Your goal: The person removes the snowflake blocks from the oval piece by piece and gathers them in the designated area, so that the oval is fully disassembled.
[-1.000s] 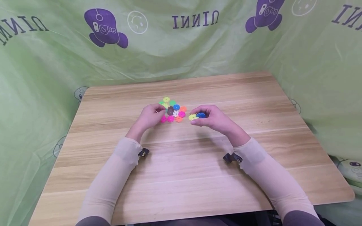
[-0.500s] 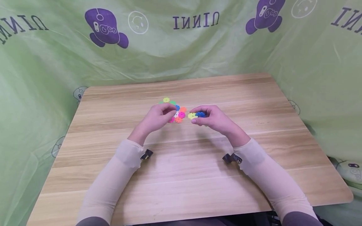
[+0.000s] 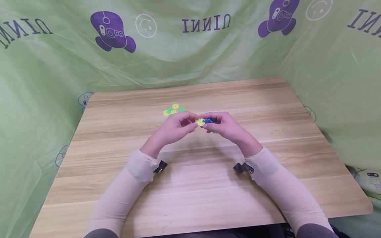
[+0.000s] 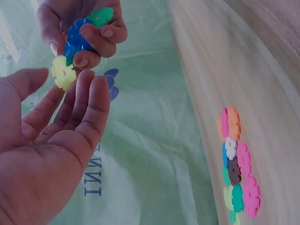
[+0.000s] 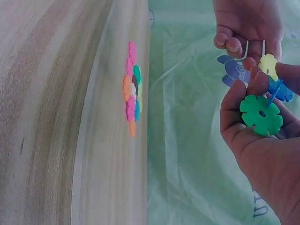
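Observation:
Several notched plastic flower discs are joined in a small chain: a yellow disc [image 4: 63,74], blue discs [image 4: 75,42] and a green disc [image 5: 261,123]. My right hand [image 3: 229,126] grips the chain by its blue part, fingers and thumb curled round it, raised over the table. From the left, my left hand [image 3: 174,129] reaches the yellow end. In the left wrist view its fingers are stretched out with their tips right at the yellow disc, and the thumb stands apart on the other side.
Loose flower discs in pink, orange, white, brown, green and yellow lie on the wooden table [image 3: 190,198]; a brown disc [image 4: 234,172] is among them. In the head view my left hand hides most of them. A green printed curtain [image 3: 166,62] hangs round the table.
My left hand has moved right, from over the loose discs to the yellow disc's edge. My right hand has kept its hold and stayed nearly in place.

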`<state>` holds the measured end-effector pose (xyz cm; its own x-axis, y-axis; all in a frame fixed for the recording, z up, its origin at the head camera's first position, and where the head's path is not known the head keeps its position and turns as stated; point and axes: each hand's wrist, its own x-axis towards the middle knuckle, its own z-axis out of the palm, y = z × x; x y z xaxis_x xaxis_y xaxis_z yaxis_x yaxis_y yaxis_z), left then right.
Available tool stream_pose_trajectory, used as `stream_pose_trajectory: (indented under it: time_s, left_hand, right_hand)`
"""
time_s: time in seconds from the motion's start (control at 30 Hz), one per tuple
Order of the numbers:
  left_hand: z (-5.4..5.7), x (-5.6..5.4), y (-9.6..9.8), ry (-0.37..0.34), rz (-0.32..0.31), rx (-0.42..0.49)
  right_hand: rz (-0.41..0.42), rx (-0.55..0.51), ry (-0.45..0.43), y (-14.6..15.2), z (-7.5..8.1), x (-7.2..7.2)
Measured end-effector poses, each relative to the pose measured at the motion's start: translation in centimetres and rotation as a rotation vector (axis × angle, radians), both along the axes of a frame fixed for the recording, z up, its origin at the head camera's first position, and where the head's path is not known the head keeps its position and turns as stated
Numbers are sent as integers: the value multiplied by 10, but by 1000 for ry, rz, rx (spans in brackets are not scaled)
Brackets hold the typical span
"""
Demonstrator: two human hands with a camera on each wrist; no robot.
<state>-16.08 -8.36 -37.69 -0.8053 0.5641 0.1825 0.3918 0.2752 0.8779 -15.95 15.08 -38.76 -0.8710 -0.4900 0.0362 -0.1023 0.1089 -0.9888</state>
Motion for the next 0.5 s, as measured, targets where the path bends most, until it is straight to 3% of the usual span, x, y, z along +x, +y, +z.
stream_pose_trajectory:
  time_s: [0.17,0.5]
  left_hand:
    - [-2,2,5,27,-17,11]
    - [-4,3,9,110,47,89]
  right_hand:
    - [-3,13,15,1,1,1]
    - [-63,-39,-8,0,1,4]
